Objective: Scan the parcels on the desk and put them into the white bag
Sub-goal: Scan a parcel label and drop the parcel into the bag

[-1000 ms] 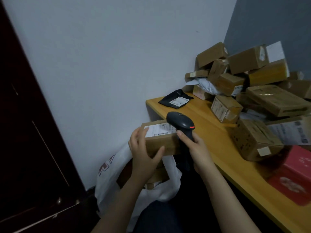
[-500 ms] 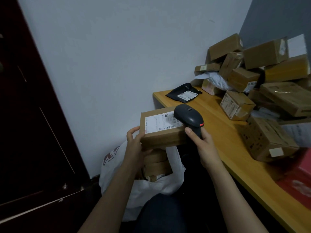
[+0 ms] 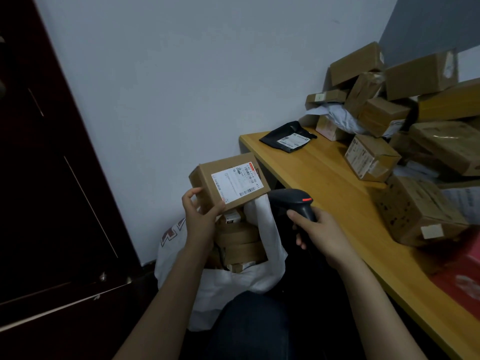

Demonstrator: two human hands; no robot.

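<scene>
The left hand pinches the cardboard parcel by its near corner above the white bag; the right hand grips the barcode scanner. So thin a hold could let the parcel tip aside.

The right edge cuts off the red box; the label print on the parcel is unreadably small.

A yellow wooden desk stands against the pale wall. A flat black pouch with a white label lies alone near its far left corner. Brown cardboard parcels are heaped along its right side, with a red box at the near end.
</scene>
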